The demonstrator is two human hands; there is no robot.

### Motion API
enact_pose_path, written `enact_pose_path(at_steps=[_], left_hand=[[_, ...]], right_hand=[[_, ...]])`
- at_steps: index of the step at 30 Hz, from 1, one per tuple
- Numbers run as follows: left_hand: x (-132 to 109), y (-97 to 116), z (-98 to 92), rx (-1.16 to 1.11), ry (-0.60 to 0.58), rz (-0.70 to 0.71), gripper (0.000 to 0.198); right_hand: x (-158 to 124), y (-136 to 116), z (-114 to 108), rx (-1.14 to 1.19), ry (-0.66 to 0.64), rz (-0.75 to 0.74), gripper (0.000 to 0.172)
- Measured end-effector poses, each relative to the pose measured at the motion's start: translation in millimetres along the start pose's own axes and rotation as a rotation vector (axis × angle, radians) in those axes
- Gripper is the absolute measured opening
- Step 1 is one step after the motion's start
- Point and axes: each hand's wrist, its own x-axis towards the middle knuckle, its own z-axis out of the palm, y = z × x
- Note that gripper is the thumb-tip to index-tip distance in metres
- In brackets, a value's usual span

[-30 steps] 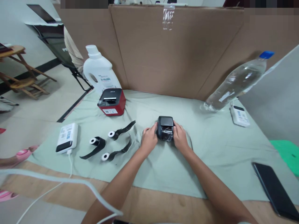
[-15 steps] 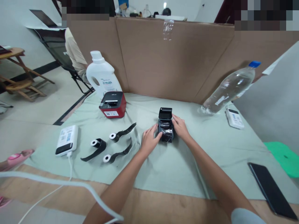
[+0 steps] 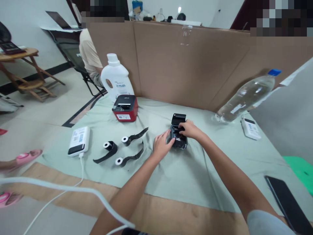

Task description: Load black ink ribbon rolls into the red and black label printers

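Observation:
A small black portable printer (image 3: pixel 179 142) lies on the pale green cloth with its lid (image 3: pixel 178 118) swung up at the far end. My left hand (image 3: pixel 162 143) braces its left side, thumb against the front part and fingers along the edge. Over the paper compartment is my right hand (image 3: pixel 192 130), fingers bent down and pinched inside it. Whatever those fingertips hold is hidden. To the left lie a white-cored roll (image 3: pixel 125 140) with a black strip, a second roll (image 3: pixel 119 161) and a third roll (image 3: pixel 107 146), each partly unwound.
Behind stand a red-black desktop printer (image 3: pixel 129 112) and a white jug (image 3: pixel 117 76), before a cardboard wall (image 3: pixel 166 65). A water bottle (image 3: pixel 246 94) leans at right, near a white power bank (image 3: pixel 250 128). Another power bank (image 3: pixel 79 140) trails a cable. A phone (image 3: pixel 288 202) lies front right.
My right hand has moved from the printer's right side to over its compartment, fingers reaching in. My left hand stays at the left side. The whole view has shifted slightly.

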Motion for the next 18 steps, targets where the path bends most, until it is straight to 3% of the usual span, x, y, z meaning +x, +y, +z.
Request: enact_pose_path(at_steps=[3,6,10,15,18], left_hand=[[0.5,0.6,-1.0,-0.001,0.009,0.009,0.051],[0.6,0.2,-1.9,0.008,0.011,-0.008,0.048],[-0.1,-1.6,-0.9,-0.033,0.022,0.009,0.05],[0.7,-2.0,1.1,-0.018,0.029,0.011,0.051],[0.7,-1.1,0.3,-0.001,0.023,-0.002,0.045]], right_hand=[[-7.5,-4.5,-22.0,0.146,0.146,-0.032,0.027],[-16.6,-21.9,-49.6,0.44,0.292,-0.111,0.023],[-18.5,-65.6,-71.5,0.774,0.319,-0.265,0.031],[7.9,-123.7,-64.5,0.629,0.371,-0.493,0.029],[21.1,-155.2,-54.3,0.49,0.322,-0.669,0.031]])
